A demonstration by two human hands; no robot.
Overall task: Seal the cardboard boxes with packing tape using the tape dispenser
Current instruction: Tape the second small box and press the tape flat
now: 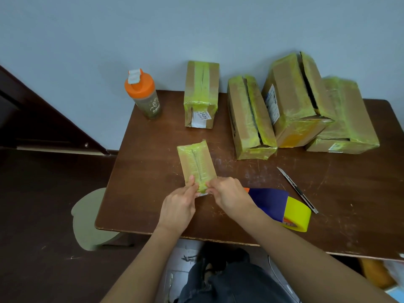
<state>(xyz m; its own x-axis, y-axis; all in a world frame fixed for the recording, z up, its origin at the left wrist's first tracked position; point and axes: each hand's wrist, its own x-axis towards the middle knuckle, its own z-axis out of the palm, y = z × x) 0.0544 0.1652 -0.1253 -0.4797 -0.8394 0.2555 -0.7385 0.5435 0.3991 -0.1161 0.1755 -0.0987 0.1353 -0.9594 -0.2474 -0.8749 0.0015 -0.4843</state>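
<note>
Item one: small box (196, 164), flat on the brown table (153, 149), near the front edge, wrapped in yellow-green tape with a seam running down its top. We hold its near end with both hands. Our left hand (178, 207) has its fingers (191, 180) laid over the near left corner, thumb side pressing the tape; our right hand (228, 193) has its fingers curled onto the near right corner, pinching the end of the box. Whether either hand holds loose tape we cannot tell.

Item two: tape dispenser (277, 204), blue body with a yellow roll, lying on the table just right of our right wrist, untouched.

Item three: knife (297, 190), slim, lying diagonally just beyond the dispenser.

Item four: four larger boxes along the back of the table, all taped in yellow-green: upright box (201, 92) with a white label; long box (249, 119) beside it; tall box (295, 99) leaning against the flat box (347, 119) at far right.

Item five: bottle (144, 95), orange lid, standing at the back left corner.
</note>
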